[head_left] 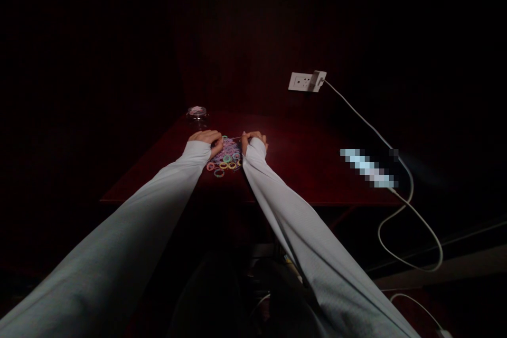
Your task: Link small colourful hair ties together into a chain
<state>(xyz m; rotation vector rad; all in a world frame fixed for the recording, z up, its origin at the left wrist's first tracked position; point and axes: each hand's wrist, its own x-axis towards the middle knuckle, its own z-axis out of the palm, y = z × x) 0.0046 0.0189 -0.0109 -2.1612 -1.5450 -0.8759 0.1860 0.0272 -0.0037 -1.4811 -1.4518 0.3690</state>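
Observation:
A heap of small multicoloured elastic hair ties (pixel 226 157) lies on the dark red table, with pink, yellow, green and blue rings showing at its near edge. At the left side of the heap is my left hand (pixel 206 138), its fingers bent together and its thumb close to them; what is between them is hidden. My right hand (pixel 254 140) is on the right side with its fingers curled and closed. A thin pale strand (pixel 235 138) reaches from its fingertips toward the left hand, over the heap. Both arms wear long pale sleeves.
A small clear jar (pixel 197 113) with something pinkish at its top stands at the table's back left. A white wall socket (pixel 303 82) holds a charger, whose white cable (pixel 368 122) loops past the right side of the table (pixel 309 179). A blurred-out object (pixel 368 168) lies on the right.

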